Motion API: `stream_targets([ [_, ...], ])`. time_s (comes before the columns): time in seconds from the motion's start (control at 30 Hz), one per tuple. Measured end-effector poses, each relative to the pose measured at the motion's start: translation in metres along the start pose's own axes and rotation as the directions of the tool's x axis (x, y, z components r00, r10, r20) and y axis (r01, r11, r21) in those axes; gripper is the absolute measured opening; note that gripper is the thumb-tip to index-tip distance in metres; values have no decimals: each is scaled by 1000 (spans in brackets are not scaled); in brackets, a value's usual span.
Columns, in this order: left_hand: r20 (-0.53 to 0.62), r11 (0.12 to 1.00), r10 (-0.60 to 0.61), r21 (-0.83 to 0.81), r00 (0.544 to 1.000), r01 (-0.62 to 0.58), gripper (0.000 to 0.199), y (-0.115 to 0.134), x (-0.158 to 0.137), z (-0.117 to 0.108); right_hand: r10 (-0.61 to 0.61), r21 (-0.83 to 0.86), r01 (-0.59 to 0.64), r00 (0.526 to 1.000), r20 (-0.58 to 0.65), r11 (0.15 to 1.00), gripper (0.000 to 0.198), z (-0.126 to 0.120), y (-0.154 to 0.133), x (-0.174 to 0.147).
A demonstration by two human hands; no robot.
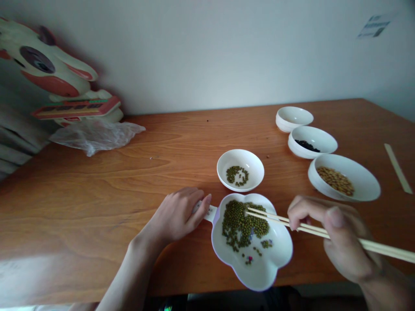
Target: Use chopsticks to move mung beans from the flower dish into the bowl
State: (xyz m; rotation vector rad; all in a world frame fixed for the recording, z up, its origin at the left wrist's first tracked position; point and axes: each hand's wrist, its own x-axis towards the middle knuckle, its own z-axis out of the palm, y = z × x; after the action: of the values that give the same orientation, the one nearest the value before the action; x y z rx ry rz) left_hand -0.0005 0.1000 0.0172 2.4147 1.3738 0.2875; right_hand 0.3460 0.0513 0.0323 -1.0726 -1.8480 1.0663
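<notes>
A white flower-shaped dish with a purple rim and a short handle lies near the table's front edge. Green mung beans cover much of its upper left part, with a few strays lower down. My left hand is closed around the dish's handle. In my right hand is a pair of wooden chopsticks, whose tips are among the beans, slightly apart. Whether a bean is between the tips, I cannot tell. Just behind the dish stands a white bowl holding some mung beans.
On the right, three white bowls stand in a row: one with tan beans, one with black beans, and a farther bowl. A wooden strip lies at far right. A cow-shaped toy keyboard and plastic bag sit back left.
</notes>
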Motion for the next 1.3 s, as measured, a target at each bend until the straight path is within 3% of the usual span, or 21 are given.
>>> stream_targets([
  [0.17, 10, 1000, -1, -19, 1000, 2, 49, 0, -1, 0, -28, 15, 29, 998, -53, 999, 61, 5, -5, 4],
  [0.7, 23, 999, -9, -36, 1000, 10, 49, -1, 0, 0, -108, -62, 106, 993, -38, 992, 51, 8, -6, 6],
  [0.87, 25, 1000, -7, -27, 1000, 8, 49, -1, 0, 0, -110, -25, 108, 990, -91, 994, 53, 10, -3, 7],
  [1.03, 26, 1000, -12, -25, 1000, 13, 49, -2, 0, 1, -110, 11, 114, 981, -157, 993, 67, 5, -8, 5],
  [1.17, 20, 999, 1, -32, 1000, 0, 48, -1, 0, 0, -95, 50, 121, 926, -366, 991, 77, -2, -18, 8],
  [1.3, 15, 1000, 10, -25, 1000, -10, 48, 0, 0, -1, -52, 111, 142, 812, -581, 984, 76, 4, -20, 20],
])
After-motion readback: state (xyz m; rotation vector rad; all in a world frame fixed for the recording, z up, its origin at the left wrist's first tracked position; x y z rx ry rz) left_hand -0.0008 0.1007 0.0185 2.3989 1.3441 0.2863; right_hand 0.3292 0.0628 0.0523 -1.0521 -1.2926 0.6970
